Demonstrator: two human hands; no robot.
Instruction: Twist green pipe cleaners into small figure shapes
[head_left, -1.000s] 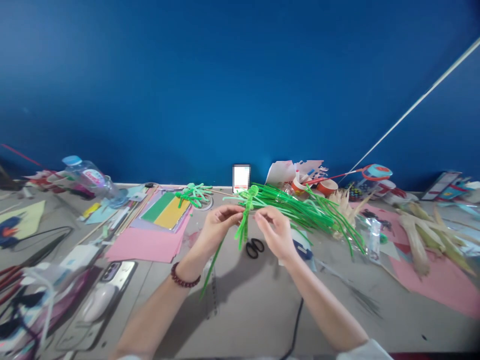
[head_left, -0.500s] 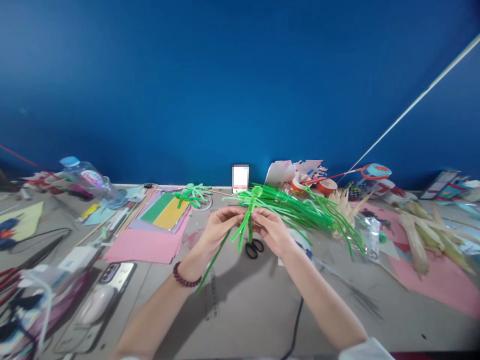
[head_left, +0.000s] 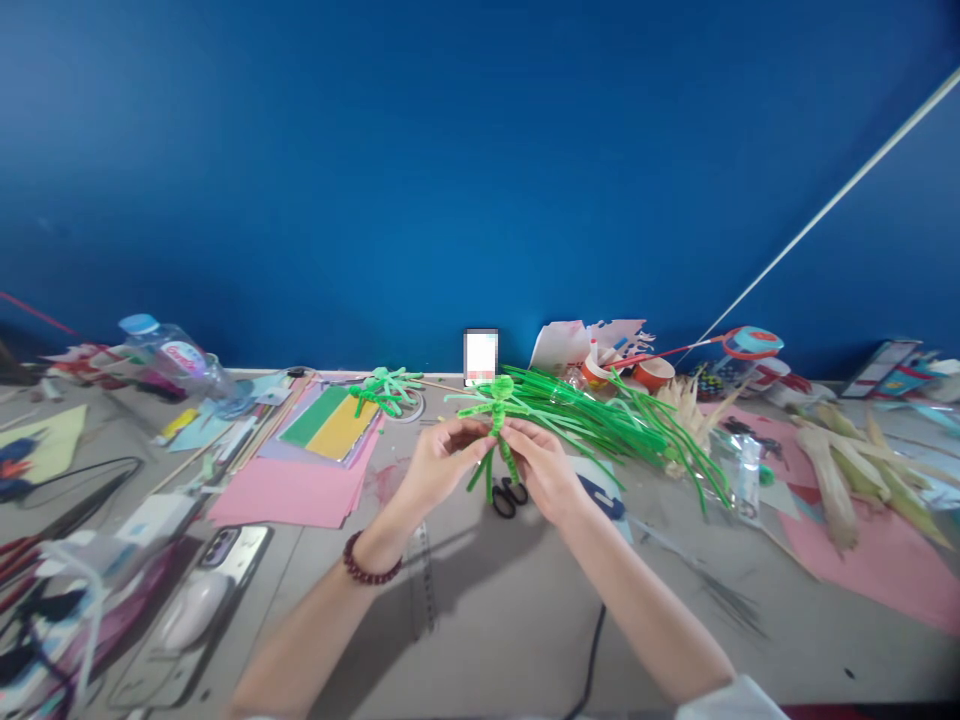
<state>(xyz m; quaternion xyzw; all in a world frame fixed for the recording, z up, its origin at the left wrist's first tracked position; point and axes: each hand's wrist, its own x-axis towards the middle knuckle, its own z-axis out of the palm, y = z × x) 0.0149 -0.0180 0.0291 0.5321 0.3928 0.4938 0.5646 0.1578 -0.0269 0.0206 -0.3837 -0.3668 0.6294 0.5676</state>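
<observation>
Between my two hands, a green pipe-cleaner figure [head_left: 501,402] is held upright, with a rounded top, side strands and several strands hanging below. My left hand [head_left: 445,462] pinches it from the left, thumb and fingers closed on its middle. From the other side my right hand [head_left: 541,466] grips the same middle part. Black-handled scissors [head_left: 510,498] lie on the table just beneath the figure, partly covered by it. Behind and right of my hands spreads a bundle of loose green pipe cleaners [head_left: 615,425].
A phone [head_left: 481,356] stands against the blue wall. Left lie pink paper sheets [head_left: 289,490], another green pipe-cleaner piece [head_left: 386,388], a plastic bottle [head_left: 176,355] and a white mouse [head_left: 196,608]. A clear ruler [head_left: 423,580] lies near my left wrist. Corn husks [head_left: 829,480] are at right.
The figure has turned and shifted slightly left in my fingers. The long strand that trailed down past my left wrist no longer shows there. Both hands keep their pinch.
</observation>
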